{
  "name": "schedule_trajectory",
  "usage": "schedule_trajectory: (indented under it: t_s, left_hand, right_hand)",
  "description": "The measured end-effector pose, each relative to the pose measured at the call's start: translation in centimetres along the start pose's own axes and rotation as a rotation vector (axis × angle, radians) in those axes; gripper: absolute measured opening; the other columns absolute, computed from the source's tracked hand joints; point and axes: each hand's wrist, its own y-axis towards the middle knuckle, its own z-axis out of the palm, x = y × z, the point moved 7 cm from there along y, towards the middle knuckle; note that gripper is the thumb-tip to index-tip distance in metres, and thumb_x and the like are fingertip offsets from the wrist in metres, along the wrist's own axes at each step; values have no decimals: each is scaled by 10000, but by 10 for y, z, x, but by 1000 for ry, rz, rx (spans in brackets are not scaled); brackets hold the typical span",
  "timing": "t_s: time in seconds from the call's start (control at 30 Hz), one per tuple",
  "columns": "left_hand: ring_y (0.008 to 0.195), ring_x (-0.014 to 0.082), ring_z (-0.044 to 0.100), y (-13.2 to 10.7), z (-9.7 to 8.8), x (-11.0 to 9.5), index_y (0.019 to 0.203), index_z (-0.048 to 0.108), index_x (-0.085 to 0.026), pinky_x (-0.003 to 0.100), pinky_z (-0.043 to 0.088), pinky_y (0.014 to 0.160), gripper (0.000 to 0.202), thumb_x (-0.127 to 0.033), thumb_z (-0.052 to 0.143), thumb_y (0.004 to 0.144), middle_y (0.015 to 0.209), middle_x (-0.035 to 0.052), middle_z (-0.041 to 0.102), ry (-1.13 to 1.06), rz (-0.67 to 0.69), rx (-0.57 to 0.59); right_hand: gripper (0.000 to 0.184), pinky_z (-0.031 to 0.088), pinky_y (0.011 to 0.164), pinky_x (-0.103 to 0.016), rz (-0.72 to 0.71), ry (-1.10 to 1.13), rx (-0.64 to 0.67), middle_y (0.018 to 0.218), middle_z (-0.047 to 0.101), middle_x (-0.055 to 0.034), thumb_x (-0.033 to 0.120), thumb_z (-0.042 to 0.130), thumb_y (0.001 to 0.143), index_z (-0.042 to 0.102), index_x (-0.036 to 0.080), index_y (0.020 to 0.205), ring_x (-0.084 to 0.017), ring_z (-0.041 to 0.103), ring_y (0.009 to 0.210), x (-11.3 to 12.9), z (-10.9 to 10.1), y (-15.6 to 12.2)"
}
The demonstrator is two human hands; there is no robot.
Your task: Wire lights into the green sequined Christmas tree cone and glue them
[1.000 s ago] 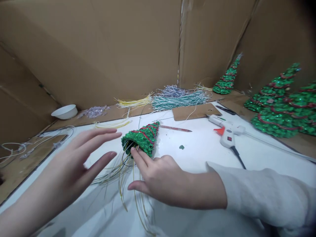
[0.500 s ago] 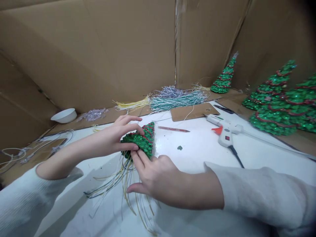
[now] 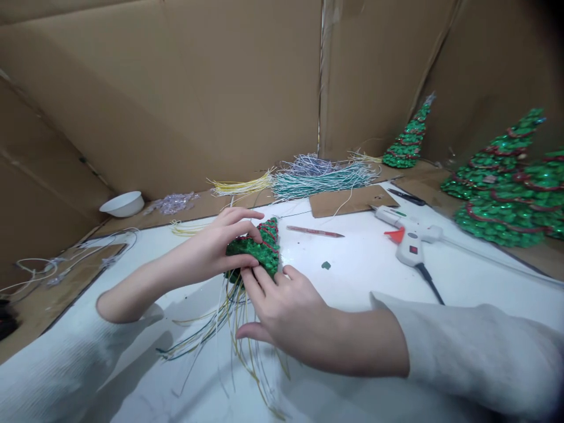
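A small green Christmas tree (image 3: 267,254) with red garland lies tipped on the white tabletop, its base towards me. Yellow, white and dark green wires (image 3: 220,320) trail out from under it. My left hand (image 3: 227,238) grips the tree from the left, with fingers over the top and thumb along its lower side. The fingers of my right hand (image 3: 282,302) press on the tree's lower edge beside the left thumb, and its thumb sticks out apart from them. Part of the tree is hidden behind both hands.
A glue gun (image 3: 409,241) lies on the right, near a pencil (image 3: 315,231) and a green scrap (image 3: 326,265). Bundled wires (image 3: 324,182) and a cardboard piece (image 3: 348,201) lie behind. Finished-looking trees (image 3: 502,205) stand right; a white bowl (image 3: 123,204) sits left.
The whole view has shifted slightly, so things appear a little further right. Both hands keep nearly the same hold on the tree; my right fingers have bent slightly.
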Motion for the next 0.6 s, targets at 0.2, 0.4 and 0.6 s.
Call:
schedule_trajectory:
  t_s: [0.2,0.4,0.6]
  left_hand:
    - [1288,243,366,2,10,-3,973,486,-202,365,402,982,155,-329,502,884,1392,123,379,-150,44,98]
    - [1302,229,342,4,15,-1,923,454,-206,357,369,1019,175,-336,553,861,1333,123,410,-225,69,42]
    - [1260,220,378,3,18,1,931,442,-207,357,368,1016,167,-327,539,867,1318,118,413,-246,62,24]
  right_hand:
    - [816,434,733,-400,-2,-26,-37,1073,647,-156,714,465,763,522,33,1210,-251,622,777,1,1,-2]
    - [814,428,725,-394,-12,-49,-53,1010,661,-148,715,474,755,533,30,1191,-253,622,761,1,-1,-1]
    - [786,430,746,-401,-37,-67,-10,1005,665,-167,679,513,764,537,20,1192,-287,629,848,0,-6,0]
